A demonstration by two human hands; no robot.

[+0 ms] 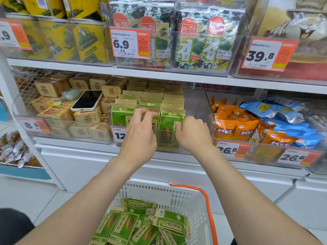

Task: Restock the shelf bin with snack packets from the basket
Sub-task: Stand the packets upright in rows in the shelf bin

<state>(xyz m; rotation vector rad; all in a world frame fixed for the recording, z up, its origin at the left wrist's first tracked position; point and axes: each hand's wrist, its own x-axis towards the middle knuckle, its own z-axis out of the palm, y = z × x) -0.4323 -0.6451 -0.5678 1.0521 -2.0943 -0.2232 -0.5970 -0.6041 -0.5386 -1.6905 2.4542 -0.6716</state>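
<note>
Step in hand: squaring green paper snack packets (167, 121) in the clear plastic shelf bin (200, 103), 12 o'clock. Left hand (139, 135) grip pinches one top; right hand (194, 135) grip holds another's edge. Next, likely: fetch more from the white plastic basket (159, 188), 6 o'clock.

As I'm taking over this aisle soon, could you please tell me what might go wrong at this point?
The upright green packets gripped by the left hand and right hand could topple into the empty right side of the bin. The phone lying on the neighbouring brown packets may slide if bumped.
</note>
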